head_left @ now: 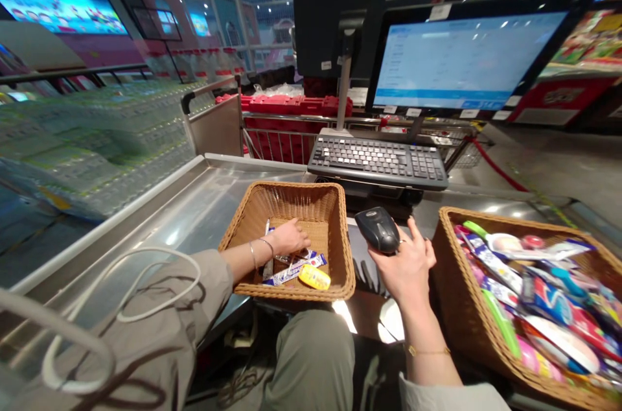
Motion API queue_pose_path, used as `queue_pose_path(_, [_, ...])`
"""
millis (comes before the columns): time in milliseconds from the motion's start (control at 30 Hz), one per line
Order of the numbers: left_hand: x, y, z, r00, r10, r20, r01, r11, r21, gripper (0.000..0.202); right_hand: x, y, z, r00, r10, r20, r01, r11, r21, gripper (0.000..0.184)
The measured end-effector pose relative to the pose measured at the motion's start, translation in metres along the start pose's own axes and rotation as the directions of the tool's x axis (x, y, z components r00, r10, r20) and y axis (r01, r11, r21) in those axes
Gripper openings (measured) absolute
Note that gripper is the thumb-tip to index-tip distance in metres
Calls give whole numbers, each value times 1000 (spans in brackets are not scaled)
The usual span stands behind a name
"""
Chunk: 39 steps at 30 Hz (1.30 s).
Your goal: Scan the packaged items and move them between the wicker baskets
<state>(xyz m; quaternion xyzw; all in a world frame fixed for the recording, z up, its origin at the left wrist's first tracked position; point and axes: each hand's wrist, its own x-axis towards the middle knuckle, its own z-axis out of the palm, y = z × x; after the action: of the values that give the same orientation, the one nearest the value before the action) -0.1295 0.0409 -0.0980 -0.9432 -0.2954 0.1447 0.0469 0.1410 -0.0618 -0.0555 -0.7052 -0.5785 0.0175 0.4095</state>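
Right hand [408, 265] has its grip wrapped round a black scanner [378, 229], just off the right edge of the left basket [286, 295]. Left hand [290, 239] is down inside that basket, fingers bent, can't tell if they're pinching anything. Wrapped sticks [296, 270] lie toward its near edge, yellow pack [314, 277] by the near right corner. My read: step in hand is reaching among those; next move calls for a clean pinch on one item. Wrapper print's too blurry. Farther back, the monitor [461, 61] text is unreadable; there's a QR code [556, 96] beyond.
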Motion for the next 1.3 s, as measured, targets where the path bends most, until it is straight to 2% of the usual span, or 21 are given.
queue_pose_path(100, [8,0,-4,997,-67,-42,66,998,-14,17,0,1,-1,1000,5,2,-6,1000,16,46])
queue_pose_path(233, [10,7,-3,967,-252,-49,250,968,-31,24,0,1,-1,1000,-4,0,4,1000,13,43])
queue_pose_path(333, [7,13,0,934,-356,24,357,933,-49,43,0,-1,-2,1000,2,2,-2,1000,15,41])
queue_pose_path(433, [5,15,3,908,-399,125,409,910,-67,56,0,-2,-4,1000,7,16,-8,1000,28,37])
queue_pose_path(733, [12,14,9,810,-488,325,553,820,-148,41,-1,3,1,999,-30,-25,31,999,26,33])
queue_pose_path(933, [15,16,9,746,-541,388,635,754,-169,37,-3,6,2,998,-43,-37,44,998,34,29])
queue_pose_path(1167, [19,21,6,717,-554,422,667,722,-184,31,-3,7,3,999,-37,-32,38,999,27,30])
queue_pose_path(1233, [19,23,6,721,-557,412,664,725,-184,28,-4,8,3,999,-32,-29,33,999,29,31])
queue_pose_path(1300, [18,24,6,743,-561,365,648,741,-180,25,-4,8,4,999,-30,-30,31,999,31,32])
